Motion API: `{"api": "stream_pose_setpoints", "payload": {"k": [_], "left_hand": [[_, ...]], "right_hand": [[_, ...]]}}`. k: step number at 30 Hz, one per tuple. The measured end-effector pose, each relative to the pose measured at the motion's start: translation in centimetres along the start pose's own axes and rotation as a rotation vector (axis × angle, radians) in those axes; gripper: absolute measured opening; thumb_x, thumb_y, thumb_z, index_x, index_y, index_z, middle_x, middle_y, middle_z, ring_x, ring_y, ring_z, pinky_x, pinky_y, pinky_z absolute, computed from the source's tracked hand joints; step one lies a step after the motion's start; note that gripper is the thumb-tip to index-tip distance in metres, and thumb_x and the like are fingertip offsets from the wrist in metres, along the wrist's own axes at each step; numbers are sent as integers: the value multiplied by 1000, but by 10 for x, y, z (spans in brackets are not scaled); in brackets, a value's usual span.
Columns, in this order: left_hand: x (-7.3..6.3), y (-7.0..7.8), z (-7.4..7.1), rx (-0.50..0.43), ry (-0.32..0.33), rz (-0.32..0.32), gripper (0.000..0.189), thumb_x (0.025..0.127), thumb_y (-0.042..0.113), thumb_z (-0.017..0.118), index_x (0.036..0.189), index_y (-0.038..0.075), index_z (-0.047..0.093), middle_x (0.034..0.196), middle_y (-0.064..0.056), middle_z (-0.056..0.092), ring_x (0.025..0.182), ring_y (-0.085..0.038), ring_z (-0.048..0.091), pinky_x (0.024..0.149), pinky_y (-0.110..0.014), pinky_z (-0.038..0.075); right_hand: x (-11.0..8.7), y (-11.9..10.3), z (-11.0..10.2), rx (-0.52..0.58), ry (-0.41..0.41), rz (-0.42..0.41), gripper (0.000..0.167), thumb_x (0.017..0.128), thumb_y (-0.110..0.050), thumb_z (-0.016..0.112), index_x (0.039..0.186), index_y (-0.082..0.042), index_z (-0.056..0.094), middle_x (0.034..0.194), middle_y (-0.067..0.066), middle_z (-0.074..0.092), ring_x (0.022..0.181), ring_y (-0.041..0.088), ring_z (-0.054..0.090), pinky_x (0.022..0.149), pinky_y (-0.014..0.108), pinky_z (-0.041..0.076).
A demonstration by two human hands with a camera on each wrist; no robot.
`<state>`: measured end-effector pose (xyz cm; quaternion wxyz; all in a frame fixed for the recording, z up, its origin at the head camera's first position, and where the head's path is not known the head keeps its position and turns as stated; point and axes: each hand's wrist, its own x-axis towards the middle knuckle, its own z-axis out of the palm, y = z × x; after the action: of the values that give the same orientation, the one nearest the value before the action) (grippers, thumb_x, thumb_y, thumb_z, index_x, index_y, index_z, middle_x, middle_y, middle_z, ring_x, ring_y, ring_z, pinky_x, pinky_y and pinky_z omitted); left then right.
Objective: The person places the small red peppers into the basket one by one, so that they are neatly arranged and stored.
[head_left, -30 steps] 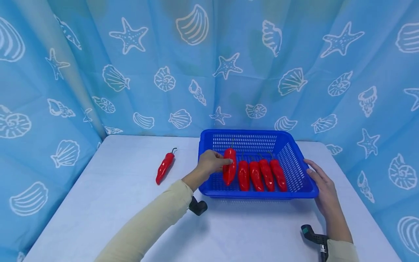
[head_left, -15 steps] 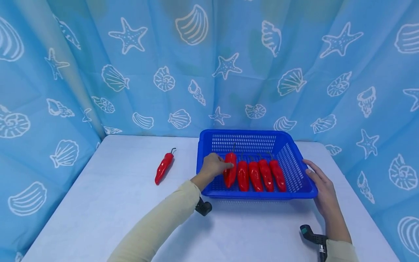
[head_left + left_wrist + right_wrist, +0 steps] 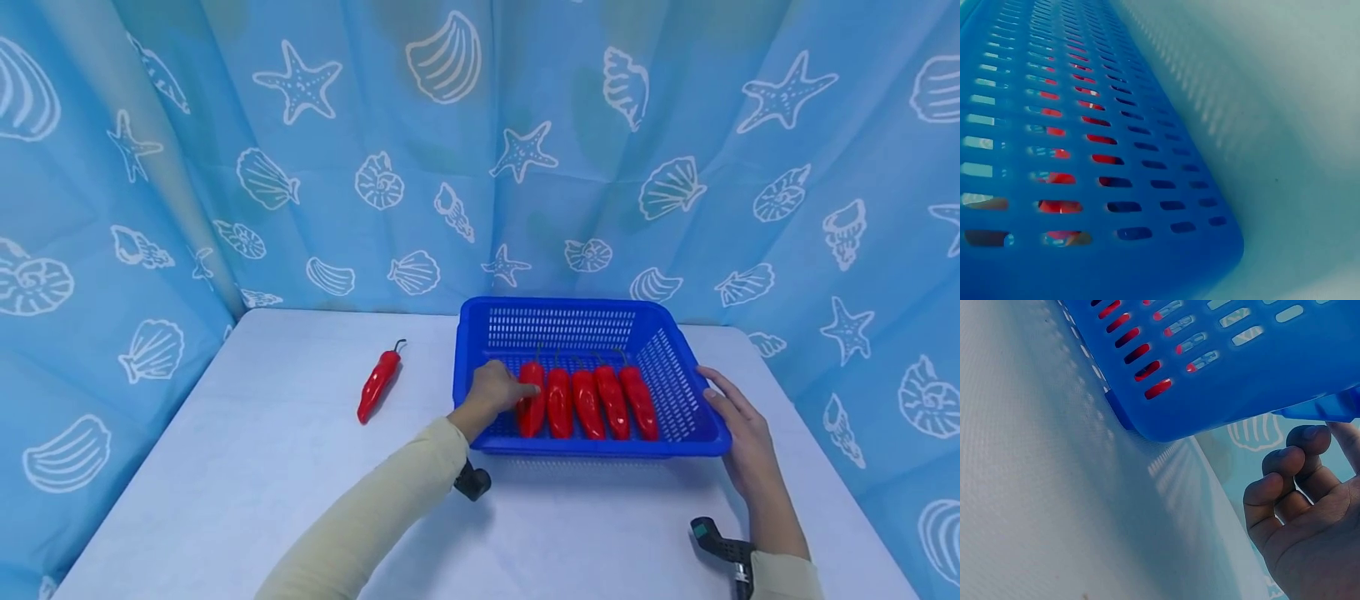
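In the head view my left hand (image 3: 497, 388) reaches into a blue plastic basket (image 3: 555, 447), its thumb across a red chili pepper (image 3: 532, 417) that it pinches. This pepper lies low in the basket, leftmost in a row; more red peppers (image 3: 587, 404) lie side by side to its right, stems pointing to the back. My right hand (image 3: 744, 429) holds the basket's right rim. The right wrist view has that hand (image 3: 1310, 506) beside the basket wall (image 3: 1241, 381), several fingers curled below the rim. Through the slots of the wall (image 3: 1147, 265) in the left wrist view, red shows.
One more red pepper (image 3: 378, 385) lies on the white table (image 3: 300, 467), left of the basket. Behind and at both sides hangs a blue curtain (image 3: 337, 208) with white shells and starfish. Dark wrist camera mounts (image 3: 720, 542) sit at the wrists.
My left hand has lowered the pepper into the basket, moving it slightly right and toward the front, beside the others. The right hand has stayed at the rim.
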<state>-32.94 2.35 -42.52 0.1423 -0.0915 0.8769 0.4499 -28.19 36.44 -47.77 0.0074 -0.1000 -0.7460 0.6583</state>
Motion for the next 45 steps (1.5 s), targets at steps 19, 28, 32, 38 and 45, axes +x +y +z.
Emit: {"api": "stream_pose_setpoints", "payload": {"k": [19, 28, 32, 38, 45], "left_hand": [[-6, -3, -1, 39, -26, 10, 24, 93, 18, 71, 76, 7, 57, 74, -15, 68, 72, -28, 70, 70, -35, 58], [-16, -3, -2, -36, -50, 28, 18, 94, 19, 69, 85, 5, 64, 77, -12, 69, 78, -26, 71, 78, -37, 57], [-19, -3, -1, -72, -66, 91, 14, 95, 17, 68, 91, 5, 66, 76, -8, 68, 80, -25, 72, 75, -33, 57], [-21, -1, -10, -138, -79, 152, 14, 95, 17, 69, 101, 4, 69, 83, -5, 69, 77, -17, 72, 85, -35, 58], [-21, -1, -26, -252, -112, 177, 21, 96, 19, 68, 108, 2, 69, 89, -7, 72, 81, -18, 73, 88, -40, 57]], "right_hand": [[0, 2, 4, -47, 19, -2, 61, 98, -59, 50, 154, -44, 33, 167, 6, 14, 145, 45, 24, 85, 18, 50], [0, 2, 4, -16, 3, 4, 60, 98, -57, 51, 154, -43, 34, 166, 10, 14, 144, 45, 25, 77, 15, 54], [2, 2, 1, 15, 2, 2, 58, 99, -55, 52, 154, -43, 36, 166, 9, 15, 144, 43, 25, 76, 15, 54], [3, 2, 1, 10, -9, 2, 58, 99, -56, 51, 154, -43, 35, 167, 7, 14, 146, 44, 23, 78, 16, 54], [3, 4, 1, 16, 1, 5, 60, 99, -56, 51, 155, -43, 33, 167, 6, 13, 145, 45, 22, 76, 15, 54]]}}
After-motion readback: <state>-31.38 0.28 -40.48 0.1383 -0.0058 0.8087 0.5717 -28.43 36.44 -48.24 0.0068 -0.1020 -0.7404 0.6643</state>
